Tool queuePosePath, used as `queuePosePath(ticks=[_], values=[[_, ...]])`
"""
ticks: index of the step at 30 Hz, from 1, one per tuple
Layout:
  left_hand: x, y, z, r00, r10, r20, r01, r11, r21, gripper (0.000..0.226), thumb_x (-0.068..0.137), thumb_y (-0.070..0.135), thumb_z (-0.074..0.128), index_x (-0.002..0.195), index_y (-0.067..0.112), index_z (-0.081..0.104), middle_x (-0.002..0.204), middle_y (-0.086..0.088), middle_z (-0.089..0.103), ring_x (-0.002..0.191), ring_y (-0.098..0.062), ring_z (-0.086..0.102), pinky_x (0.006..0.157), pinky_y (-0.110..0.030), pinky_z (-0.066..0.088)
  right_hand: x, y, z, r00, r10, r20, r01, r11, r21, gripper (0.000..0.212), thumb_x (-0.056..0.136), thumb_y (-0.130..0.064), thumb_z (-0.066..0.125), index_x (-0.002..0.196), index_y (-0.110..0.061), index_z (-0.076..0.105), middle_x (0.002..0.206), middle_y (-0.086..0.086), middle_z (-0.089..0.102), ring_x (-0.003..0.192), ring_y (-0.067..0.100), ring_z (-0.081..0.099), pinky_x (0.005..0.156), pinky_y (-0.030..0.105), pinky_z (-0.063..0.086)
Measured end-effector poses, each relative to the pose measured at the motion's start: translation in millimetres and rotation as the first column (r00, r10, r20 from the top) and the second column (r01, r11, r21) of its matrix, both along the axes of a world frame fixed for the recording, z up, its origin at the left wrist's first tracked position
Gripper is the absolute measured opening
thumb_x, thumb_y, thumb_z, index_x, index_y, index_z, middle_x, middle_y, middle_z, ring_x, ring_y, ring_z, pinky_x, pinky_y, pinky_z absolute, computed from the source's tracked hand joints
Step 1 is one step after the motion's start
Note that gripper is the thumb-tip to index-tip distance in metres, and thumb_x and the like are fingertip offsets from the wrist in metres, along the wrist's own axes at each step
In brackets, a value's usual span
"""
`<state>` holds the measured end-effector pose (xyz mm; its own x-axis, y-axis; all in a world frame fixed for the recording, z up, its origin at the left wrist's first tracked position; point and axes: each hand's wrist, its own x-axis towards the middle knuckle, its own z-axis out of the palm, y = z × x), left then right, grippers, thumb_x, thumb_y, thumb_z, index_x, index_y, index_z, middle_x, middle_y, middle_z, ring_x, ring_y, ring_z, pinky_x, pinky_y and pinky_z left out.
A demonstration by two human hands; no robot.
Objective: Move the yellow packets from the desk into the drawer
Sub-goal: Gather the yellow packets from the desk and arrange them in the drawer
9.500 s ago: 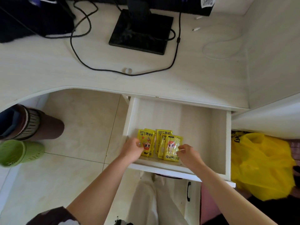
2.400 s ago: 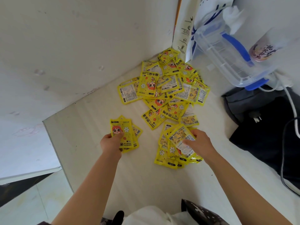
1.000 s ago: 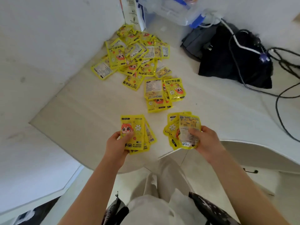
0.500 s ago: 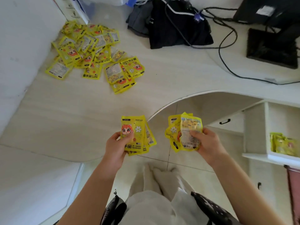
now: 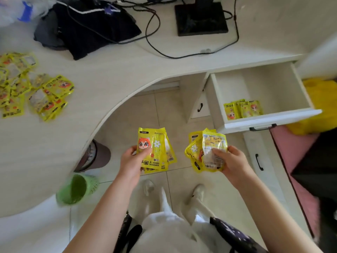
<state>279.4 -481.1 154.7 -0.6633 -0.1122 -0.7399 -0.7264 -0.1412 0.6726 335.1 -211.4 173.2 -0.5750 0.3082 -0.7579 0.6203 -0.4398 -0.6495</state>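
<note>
A: What does each grip hold?
B: Left hand [image 5: 131, 161] grips a fan of yellow packets [image 5: 156, 149]; right hand [image 5: 232, 162] grips another bunch [image 5: 209, 148], both mid-frame.
A: The rest?
B: Pile [image 5: 27, 84] on the tabletop [image 5: 113, 70] at left; a few [image 5: 242, 109] in the open drawer [image 5: 269, 117] at right.

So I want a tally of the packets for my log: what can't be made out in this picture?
Head view only:
- Pile of yellow packets on the desk: cut off by the left edge and blurred.
- Fan of packets in the left hand: overlapped, count unclear.
- Bunch in the right hand: stacked, thumb covers it.
- Packets in the open white drawer: lower parts hidden behind the drawer front.
</note>
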Motion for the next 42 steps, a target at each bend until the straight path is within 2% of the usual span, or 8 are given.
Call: queuePosePath(ticks=[5, 11, 20, 24, 33, 37, 40, 42], values=[[18, 100, -3, 0.997, -0.077, 0.01, 0.077, 0.997, 0.026, 0.018, 0.08, 0.009, 0.074, 0.096, 0.012, 0.066, 0.092, -0.013, 0.072, 0.067, -0.024, 0.07, 0.074, -0.043, 0.055, 30, 89, 4, 0.999, -0.051, -0.014, 0.051, 0.999, 0.015, 0.017, 0.086, -0.001, 0.065, 0.1, -0.003, 0.056, 0.093, 0.018, 0.066, 0.079, 0.031, 0.064, 0.065, 0.041, 0.056], [15, 192, -1, 0.988, -0.152, 0.007, 0.151, 0.987, 0.061, 0.023, 0.08, 0.01, 0.074, 0.101, 0.011, 0.066, 0.095, -0.016, 0.073, 0.076, -0.029, 0.069, 0.077, -0.046, 0.054, 43, 170, 2, 0.996, -0.087, -0.025, 0.088, 0.996, 0.027, 0.021, 0.083, -0.003, 0.068, 0.101, -0.005, 0.058, 0.098, 0.019, 0.068, 0.084, 0.033, 0.066, 0.077, 0.05, 0.055], [-45, 280, -10, 0.965, -0.263, 0.014, 0.262, 0.963, 0.069, 0.032, 0.078, 0.01, 0.076, 0.107, 0.011, 0.064, 0.1, -0.015, 0.074, 0.084, -0.031, 0.07, 0.083, -0.05, 0.053, -5, 255, -5, 0.987, -0.153, -0.04, 0.155, 0.986, 0.067, 0.02, 0.083, -0.001, 0.068, 0.099, -0.007, 0.058, 0.097, 0.02, 0.068, 0.079, 0.033, 0.067, 0.074, 0.047, 0.056], [-87, 313, -15, 0.957, -0.291, 0.005, 0.29, 0.955, 0.064, 0.03, 0.079, 0.009, 0.076, 0.106, 0.009, 0.064, 0.1, -0.014, 0.074, 0.081, -0.03, 0.071, 0.072, -0.042, 0.054, -42, 289, -7, 0.987, -0.153, -0.046, 0.158, 0.98, 0.123, 0.023, 0.081, -0.002, 0.069, 0.102, -0.007, 0.06, 0.102, 0.021, 0.069, 0.087, 0.037, 0.068, 0.082, 0.055, 0.055], [-149, 380, -29, 0.938, -0.345, 0.021, 0.345, 0.938, 0.02, 0.027, 0.077, 0.008, 0.078, 0.1, 0.01, 0.065, 0.096, -0.012, 0.075, 0.087, -0.032, 0.072, 0.082, -0.051, 0.056, -108, 365, -17, 0.998, -0.059, 0.034, 0.047, 0.955, 0.292, 0.019, 0.082, -0.011, 0.073, 0.093, -0.017, 0.059, 0.098, 0.016, 0.07, 0.092, 0.035, 0.069, 0.082, 0.057, 0.056], [-160, 407, -46, 0.944, -0.326, 0.049, 0.328, 0.945, -0.018, 0.031, 0.075, 0.01, 0.08, 0.102, 0.011, 0.065, 0.1, -0.013, 0.074, 0.092, -0.032, 0.071, 0.074, -0.042, 0.056, -133, 395, -24, 0.998, 0.046, 0.037, -0.056, 0.924, 0.379, 0.02, 0.085, -0.009, 0.069, 0.1, -0.013, 0.057, 0.1, 0.012, 0.068, 0.091, 0.029, 0.068, 0.081, 0.049, 0.057], [-163, 428, -61, 0.952, -0.294, 0.087, 0.3, 0.951, -0.074, 0.035, 0.071, 0.015, 0.084, 0.102, 0.012, 0.067, 0.099, -0.01, 0.075, 0.095, -0.031, 0.07, 0.084, -0.05, 0.056, -150, 419, -34, 0.987, 0.14, 0.072, -0.158, 0.888, 0.432, 0.022, 0.087, -0.006, 0.066, 0.105, -0.011, 0.054, 0.099, 0.007, 0.066, 0.082, 0.02, 0.066, 0.068, 0.036, 0.056], [-164, 444, -68, 0.956, -0.271, 0.109, 0.283, 0.953, -0.112, 0.038, 0.069, 0.018, 0.085, 0.102, 0.013, 0.067, 0.099, -0.007, 0.075, 0.094, -0.026, 0.069, 0.08, -0.044, 0.055, -161, 434, -42, 0.973, 0.209, 0.095, -0.229, 0.866, 0.445, 0.021, 0.087, -0.006, 0.065, 0.103, -0.012, 0.054, 0.098, 0.006, 0.065, 0.081, 0.019, 0.064, 0.064, 0.031, 0.054]])
